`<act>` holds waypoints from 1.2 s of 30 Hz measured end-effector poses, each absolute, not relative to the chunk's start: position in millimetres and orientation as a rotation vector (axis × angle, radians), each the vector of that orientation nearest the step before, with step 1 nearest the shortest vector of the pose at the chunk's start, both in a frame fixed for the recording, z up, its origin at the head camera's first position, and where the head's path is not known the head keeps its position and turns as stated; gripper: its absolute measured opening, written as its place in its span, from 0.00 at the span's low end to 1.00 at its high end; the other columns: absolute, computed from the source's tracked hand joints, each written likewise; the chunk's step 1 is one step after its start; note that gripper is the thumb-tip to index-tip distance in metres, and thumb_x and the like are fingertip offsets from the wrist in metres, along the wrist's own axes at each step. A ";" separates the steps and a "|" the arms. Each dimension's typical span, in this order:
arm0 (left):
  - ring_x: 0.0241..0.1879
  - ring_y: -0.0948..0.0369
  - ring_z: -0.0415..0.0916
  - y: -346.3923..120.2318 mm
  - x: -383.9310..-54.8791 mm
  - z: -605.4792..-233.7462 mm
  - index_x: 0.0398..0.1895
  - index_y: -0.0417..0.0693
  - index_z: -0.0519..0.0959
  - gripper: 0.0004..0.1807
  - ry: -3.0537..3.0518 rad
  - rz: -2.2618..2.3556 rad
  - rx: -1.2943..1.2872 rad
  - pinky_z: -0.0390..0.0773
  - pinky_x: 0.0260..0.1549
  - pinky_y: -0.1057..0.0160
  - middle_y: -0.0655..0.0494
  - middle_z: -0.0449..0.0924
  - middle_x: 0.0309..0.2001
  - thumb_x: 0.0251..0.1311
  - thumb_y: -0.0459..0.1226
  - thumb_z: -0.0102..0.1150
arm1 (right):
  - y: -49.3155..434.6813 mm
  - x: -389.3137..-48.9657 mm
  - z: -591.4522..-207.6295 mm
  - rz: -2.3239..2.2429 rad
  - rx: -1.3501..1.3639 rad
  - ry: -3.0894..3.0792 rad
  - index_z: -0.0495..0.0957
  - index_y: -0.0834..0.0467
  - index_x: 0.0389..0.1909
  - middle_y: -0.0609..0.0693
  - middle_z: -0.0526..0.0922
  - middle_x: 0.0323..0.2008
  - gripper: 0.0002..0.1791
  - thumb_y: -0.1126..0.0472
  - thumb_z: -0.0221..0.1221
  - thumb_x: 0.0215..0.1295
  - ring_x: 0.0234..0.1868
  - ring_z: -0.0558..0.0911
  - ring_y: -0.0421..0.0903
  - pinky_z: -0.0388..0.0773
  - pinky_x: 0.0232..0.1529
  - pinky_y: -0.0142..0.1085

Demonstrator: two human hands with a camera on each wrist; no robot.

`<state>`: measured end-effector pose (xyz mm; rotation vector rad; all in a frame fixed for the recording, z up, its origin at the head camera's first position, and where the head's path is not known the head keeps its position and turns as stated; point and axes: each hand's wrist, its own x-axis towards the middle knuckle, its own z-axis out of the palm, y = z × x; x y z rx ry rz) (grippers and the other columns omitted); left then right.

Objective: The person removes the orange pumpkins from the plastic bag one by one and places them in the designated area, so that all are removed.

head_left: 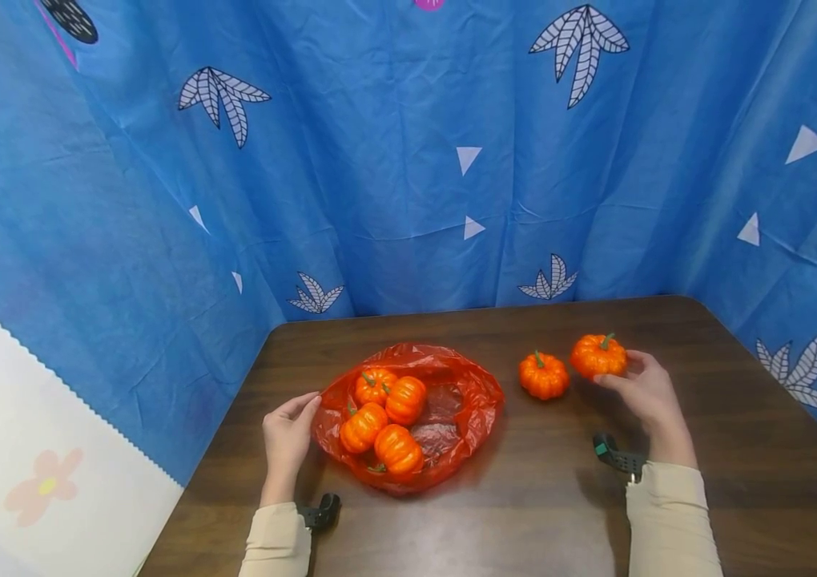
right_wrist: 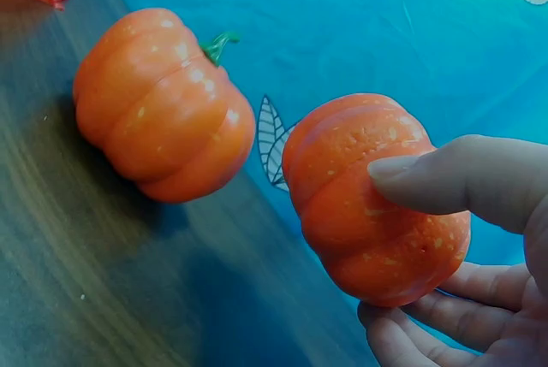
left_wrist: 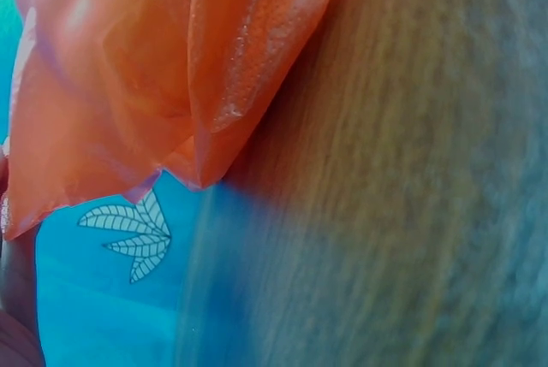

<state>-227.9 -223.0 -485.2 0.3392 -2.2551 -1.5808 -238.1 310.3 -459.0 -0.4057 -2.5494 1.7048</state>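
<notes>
A red plastic bag [head_left: 476, 405] lies on the table with its mouth spread wide. Several small orange pumpkins [head_left: 398, 450] are inside it, mostly toward its left half. My left hand [head_left: 287, 437] pinches the bag's left rim between thumb and fingers; in the left wrist view the bag's side [left_wrist: 128, 85] hangs from those fingers. To the right, my right hand [head_left: 649, 397] grips one small pumpkin [head_left: 598, 357], thumb on its near side and fingers beneath, as the right wrist view shows. Another pumpkin [head_left: 544, 376] with a green stem sits on the table just left of it.
The dark wooden table [head_left: 509, 505] reaches back to a blue curtain [head_left: 408, 200] printed with leaves and triangles. A white cloth [head_left: 41, 473] with a flower hangs at the left. Each wrist wears a black camera mount [head_left: 322, 511].
</notes>
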 end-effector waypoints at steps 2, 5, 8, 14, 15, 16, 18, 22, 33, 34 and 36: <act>0.47 0.51 0.86 -222.7 -227.8 -485.0 0.49 0.45 0.87 0.17 -2.256 -1.580 0.335 0.86 0.41 0.67 0.44 0.87 0.50 0.65 0.46 0.65 | 310.5 -238.2 -461.4 1.695 -0.414 -2.557 0.41 0.71 0.76 0.76 0.52 0.74 0.50 0.57 0.62 0.67 0.70 0.62 0.73 0.66 0.69 0.62; 0.47 0.51 0.86 -222.5 -227.9 -485.3 0.49 0.45 0.87 0.17 -2.255 -1.579 0.325 0.86 0.41 0.67 0.44 0.87 0.50 0.65 0.47 0.65 | 310.7 -238.3 -464.8 1.689 -0.418 -2.573 0.42 0.72 0.76 0.77 0.52 0.73 0.49 0.57 0.62 0.67 0.70 0.62 0.73 0.66 0.69 0.63; 0.47 0.50 0.86 -222.7 -228.3 -486.0 0.49 0.45 0.87 0.18 -2.257 -1.574 0.317 0.86 0.41 0.66 0.44 0.87 0.50 0.65 0.48 0.65 | 311.3 -239.2 -468.3 1.676 -0.430 -2.600 0.42 0.71 0.76 0.77 0.52 0.74 0.49 0.57 0.62 0.67 0.69 0.62 0.73 0.66 0.69 0.64; 0.46 0.51 0.86 -223.0 -228.6 -487.3 0.48 0.45 0.87 0.17 -2.262 -1.565 0.316 0.86 0.41 0.66 0.44 0.87 0.49 0.65 0.47 0.65 | 312.9 -240.9 -475.3 1.656 -0.481 -2.626 0.42 0.71 0.76 0.76 0.51 0.74 0.50 0.58 0.62 0.66 0.70 0.61 0.73 0.65 0.69 0.64; 0.46 0.52 0.86 -222.8 -228.4 -487.1 0.48 0.45 0.87 0.17 -2.260 -1.564 0.318 0.86 0.41 0.66 0.44 0.87 0.49 0.65 0.47 0.65 | 313.3 -241.1 -476.4 1.659 -0.489 -2.627 0.42 0.71 0.76 0.76 0.51 0.74 0.50 0.58 0.62 0.66 0.70 0.61 0.73 0.65 0.69 0.64; 0.46 0.52 0.86 -222.8 -228.5 -487.0 0.48 0.45 0.87 0.17 -2.259 -1.562 0.318 0.86 0.41 0.67 0.44 0.87 0.49 0.65 0.46 0.65 | 313.6 -241.3 -477.2 1.663 -0.495 -2.629 0.42 0.71 0.77 0.76 0.51 0.74 0.50 0.58 0.62 0.66 0.70 0.61 0.73 0.65 0.69 0.64; 0.46 0.52 0.86 -222.4 -228.7 -486.5 0.48 0.45 0.87 0.16 -2.256 -1.560 0.320 0.85 0.40 0.68 0.45 0.88 0.49 0.65 0.46 0.65 | 314.3 -241.7 -478.6 1.671 -0.500 -2.630 0.41 0.70 0.77 0.76 0.50 0.74 0.50 0.58 0.62 0.66 0.70 0.61 0.73 0.64 0.69 0.64; 0.46 0.51 0.86 -222.0 -228.6 -485.5 0.48 0.45 0.87 0.17 -2.253 -1.554 0.316 0.85 0.40 0.68 0.45 0.88 0.49 0.65 0.47 0.65 | 314.6 -242.4 -480.3 1.673 -0.503 -2.631 0.41 0.70 0.77 0.76 0.50 0.74 0.50 0.58 0.63 0.66 0.70 0.61 0.73 0.64 0.69 0.65; 0.46 0.51 0.87 -221.7 -229.0 -485.4 0.48 0.45 0.87 0.17 -2.260 -1.548 0.310 0.86 0.41 0.66 0.44 0.87 0.49 0.65 0.47 0.65 | 314.7 -243.4 -486.0 1.645 -0.516 -2.648 0.42 0.71 0.76 0.76 0.51 0.74 0.50 0.59 0.63 0.65 0.69 0.61 0.73 0.64 0.69 0.64; 0.46 0.51 0.87 -221.7 -229.0 -485.3 0.48 0.45 0.87 0.17 -2.260 -1.547 0.310 0.86 0.41 0.66 0.44 0.87 0.49 0.65 0.47 0.65 | 315.0 -243.5 -486.2 1.643 -0.515 -2.651 0.42 0.71 0.76 0.76 0.51 0.74 0.50 0.59 0.63 0.65 0.69 0.61 0.73 0.64 0.69 0.64; 0.46 0.51 0.87 -221.8 -228.9 -485.2 0.48 0.45 0.87 0.17 -2.259 -1.546 0.308 0.86 0.41 0.66 0.43 0.87 0.49 0.65 0.47 0.65 | 315.1 -243.6 -486.2 1.640 -0.517 -2.656 0.42 0.71 0.76 0.76 0.51 0.74 0.50 0.58 0.63 0.65 0.69 0.61 0.73 0.64 0.69 0.65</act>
